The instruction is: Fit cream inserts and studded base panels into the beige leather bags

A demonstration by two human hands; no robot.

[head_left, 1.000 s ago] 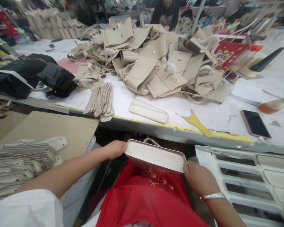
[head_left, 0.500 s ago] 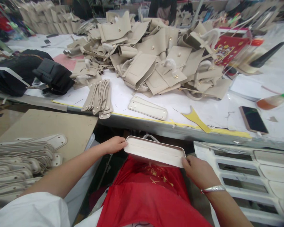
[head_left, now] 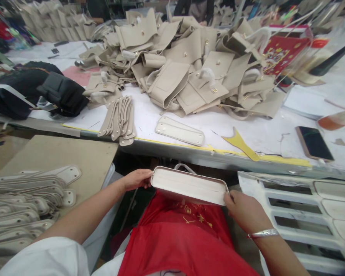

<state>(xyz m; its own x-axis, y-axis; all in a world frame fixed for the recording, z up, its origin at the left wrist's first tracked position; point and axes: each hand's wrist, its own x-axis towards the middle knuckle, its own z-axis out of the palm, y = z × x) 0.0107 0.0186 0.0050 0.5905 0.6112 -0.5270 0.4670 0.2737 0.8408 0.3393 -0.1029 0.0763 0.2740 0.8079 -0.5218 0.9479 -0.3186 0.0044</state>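
Above my lap and the red apron (head_left: 172, 237), a handbag (head_left: 189, 184) is held between both hands, its long pale base with rounded ends turned up toward me. My left hand (head_left: 138, 179) pinches the bag at its left end. At the right end, my right hand (head_left: 243, 209) grips the rim with thumb and curled fingers; a silver bracelet sits on that wrist. Part of a pale handle loop (head_left: 186, 167) shows behind the far edge. The rest of the bag is hidden below its base.
A large heap of beige bag pieces (head_left: 184, 69) covers the white table. Near its edge lie a bundle of strips (head_left: 119, 119), pale base panels (head_left: 179, 131), a yellow scraper (head_left: 241, 143) and a phone (head_left: 314, 142). More panels (head_left: 25, 207) stack at left; a slatted white rack (head_left: 299, 214) stands right.
Both hands still hold the handbag by its ends, with only a very slight shift. The whole view has moved a little; the things on the table stay put.
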